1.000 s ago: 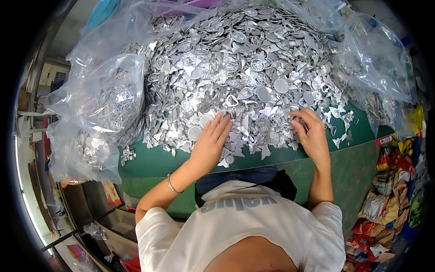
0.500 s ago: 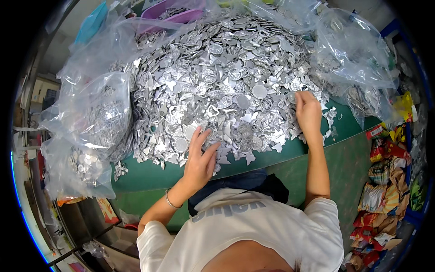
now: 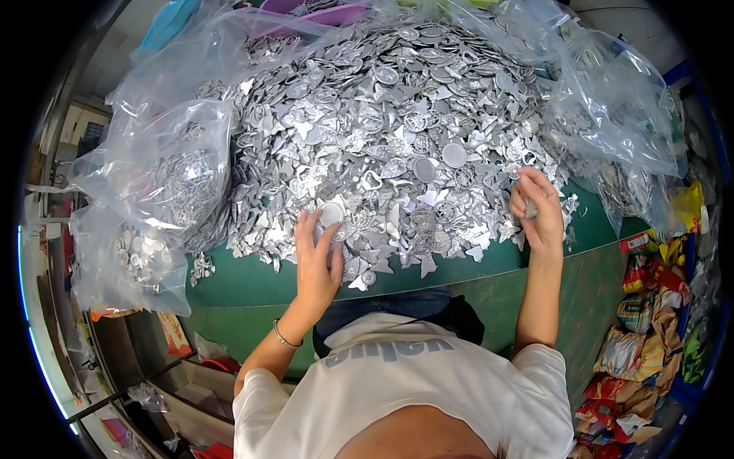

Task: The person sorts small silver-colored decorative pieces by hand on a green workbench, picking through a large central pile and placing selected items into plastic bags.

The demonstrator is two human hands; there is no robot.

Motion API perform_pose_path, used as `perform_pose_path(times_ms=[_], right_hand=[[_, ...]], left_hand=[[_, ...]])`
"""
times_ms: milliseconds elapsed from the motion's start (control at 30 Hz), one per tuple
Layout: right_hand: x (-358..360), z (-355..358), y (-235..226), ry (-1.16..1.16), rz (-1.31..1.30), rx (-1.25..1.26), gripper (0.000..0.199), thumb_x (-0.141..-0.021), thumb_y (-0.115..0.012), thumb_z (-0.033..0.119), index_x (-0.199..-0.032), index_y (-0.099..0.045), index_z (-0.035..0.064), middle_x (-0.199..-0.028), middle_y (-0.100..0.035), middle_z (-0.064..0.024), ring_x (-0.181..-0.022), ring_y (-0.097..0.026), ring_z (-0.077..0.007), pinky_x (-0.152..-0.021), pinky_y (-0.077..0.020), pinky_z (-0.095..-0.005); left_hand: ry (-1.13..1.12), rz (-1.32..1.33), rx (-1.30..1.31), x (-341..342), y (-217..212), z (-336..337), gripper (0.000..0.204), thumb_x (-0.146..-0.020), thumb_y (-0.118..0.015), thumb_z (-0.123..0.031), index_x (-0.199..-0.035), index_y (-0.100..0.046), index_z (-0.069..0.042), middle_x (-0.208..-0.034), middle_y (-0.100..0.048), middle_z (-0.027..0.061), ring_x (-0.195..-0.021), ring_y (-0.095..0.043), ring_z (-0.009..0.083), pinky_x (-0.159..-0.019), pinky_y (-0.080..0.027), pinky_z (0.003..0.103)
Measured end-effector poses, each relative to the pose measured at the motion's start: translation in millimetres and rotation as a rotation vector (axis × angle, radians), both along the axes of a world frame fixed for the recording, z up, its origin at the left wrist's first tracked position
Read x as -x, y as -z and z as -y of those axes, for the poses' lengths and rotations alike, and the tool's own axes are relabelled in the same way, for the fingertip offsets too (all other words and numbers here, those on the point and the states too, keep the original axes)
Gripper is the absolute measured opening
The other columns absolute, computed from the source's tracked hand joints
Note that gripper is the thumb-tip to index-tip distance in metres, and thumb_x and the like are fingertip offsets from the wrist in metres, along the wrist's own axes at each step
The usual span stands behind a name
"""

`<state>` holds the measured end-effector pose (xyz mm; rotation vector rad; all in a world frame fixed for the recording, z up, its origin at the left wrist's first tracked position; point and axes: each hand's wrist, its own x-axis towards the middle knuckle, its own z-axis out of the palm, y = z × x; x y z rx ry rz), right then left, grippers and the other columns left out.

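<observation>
A broad heap of small silver metal pieces (image 3: 344, 145), flat stampings of many shapes, covers the green table (image 3: 252, 289). My left hand (image 3: 317, 264) rests at the heap's near edge with its fingers spread. Its fingertips are by a round silver disc (image 3: 331, 215), and nothing is gripped in it. At the heap's right side my right hand (image 3: 541, 210) is half turned, fingers curled. A small silver piece (image 3: 530, 207) shows inside those fingers; its exact shape is too small to tell.
Clear plastic bags of metal parts stand left (image 3: 180, 176) and right (image 3: 619, 115) of the heap. Behind it are a purple tray (image 3: 336, 15) and a blue scoop-like container (image 3: 164, 27). Colourful packets (image 3: 631, 336) pile up beyond the table at right.
My left hand has shifted left and its fingers lie by the round disc. The right hand has drawn back slightly toward me and turned, showing a piece in its fingers. The view has tilted a little.
</observation>
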<state>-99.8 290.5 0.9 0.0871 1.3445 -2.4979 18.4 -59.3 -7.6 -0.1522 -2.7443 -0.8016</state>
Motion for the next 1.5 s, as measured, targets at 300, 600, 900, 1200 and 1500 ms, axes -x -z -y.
perform_pose_path(times_ms=[300, 600, 900, 1200, 1500], right_hand=[[73, 35, -17, -0.227, -1.044, -1.796, 0.031, -0.071, -0.067, 0.008, -0.102, -0.062, 0.0087, -0.088, -0.054, -0.0099, -0.079, -0.059, -0.0301, -0.064, -0.0464, -0.0399], [93, 39, -34, -0.475, -1.052, -1.915, 0.046, -0.062, -0.075, 0.008, -0.106, -0.061, 0.0063, -0.096, -0.053, -0.0121, -0.083, -0.059, -0.0337, -0.068, -0.0464, -0.0425], [106, 46, -35, -0.472, -0.849, -1.754, 0.03, -0.059, -0.075, 0.007, -0.081, -0.056, -0.0003, -0.087, -0.055, -0.0153, -0.083, -0.056, -0.035, -0.07, -0.0432, -0.0411], [72, 37, -26, -0.107, -0.792, -1.562, 0.02, -0.068, -0.068, 0.005, -0.078, -0.051, -0.0012, -0.071, -0.054, -0.0152, -0.068, -0.053, -0.0311, -0.064, -0.0417, -0.0367], [29, 43, -43, 0.103, -0.602, -0.974, 0.01, -0.083, -0.057, 0.006, -0.08, -0.048, 0.0052, -0.079, -0.06, -0.0117, -0.053, -0.047, -0.0167, -0.052, -0.0384, -0.0255]], left_hand=[[-0.009, 0.001, 0.035, -3, 10, 3, 0.043, -0.077, -0.058, 0.001, -0.119, -0.049, -0.003, -0.131, -0.039, 0.0193, -0.127, -0.032, 0.0412, -0.105, -0.021, 0.055], [-0.065, -0.041, -0.001, 6, 7, 3, 0.042, -0.076, -0.065, -0.004, -0.116, -0.051, -0.004, -0.127, -0.044, 0.0155, -0.124, -0.038, 0.036, -0.103, -0.025, 0.054], [0.073, -0.134, -0.158, 4, 7, -4, 0.033, -0.071, -0.066, 0.001, -0.103, -0.058, -0.004, -0.114, -0.053, 0.0141, -0.106, -0.052, 0.0317, -0.101, -0.032, 0.053], [-0.37, -0.186, -0.024, 34, 3, 53, 0.03, -0.076, -0.065, -0.009, -0.104, -0.057, -0.002, -0.102, -0.056, 0.0118, -0.095, -0.05, 0.0286, -0.081, -0.035, 0.037], [-0.393, -0.105, -0.067, 53, 5, 41, 0.034, -0.076, -0.067, -0.014, -0.106, -0.057, -0.001, -0.102, -0.052, 0.012, -0.097, -0.047, 0.0278, -0.082, -0.031, 0.038]])
